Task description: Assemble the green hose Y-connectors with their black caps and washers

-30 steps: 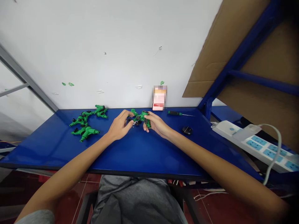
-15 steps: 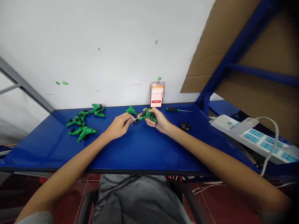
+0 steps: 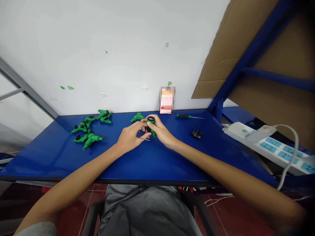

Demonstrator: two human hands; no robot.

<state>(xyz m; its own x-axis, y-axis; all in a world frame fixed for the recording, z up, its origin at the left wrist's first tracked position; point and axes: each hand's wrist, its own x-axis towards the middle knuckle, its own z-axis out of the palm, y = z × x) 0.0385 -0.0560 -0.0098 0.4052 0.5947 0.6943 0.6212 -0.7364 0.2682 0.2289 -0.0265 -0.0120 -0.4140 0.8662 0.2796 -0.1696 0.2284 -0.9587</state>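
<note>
Glossy blue tabletop [image 3: 137, 167], set against a white wall [image 3: 98, 32], carries a green plastic branched fitting with a black ring at its upper end [image 3: 153, 132], held just above its middle, near the back edge. The right hand [image 3: 162, 130] wraps it, thumb pressed near the ring; the left hand [image 3: 130, 136] curls close beside it, a thin metal rod [image 3: 146, 140] jutting from under its thumb, though whether its fingers pinch rod or fitting I cannot tell. The fitting looks light, stiff and hardly fragile; its smooth, rounded surface could roll under a fingertip hold, so the thick central body seems the surest grip, steadier than the narrow branches.
</note>
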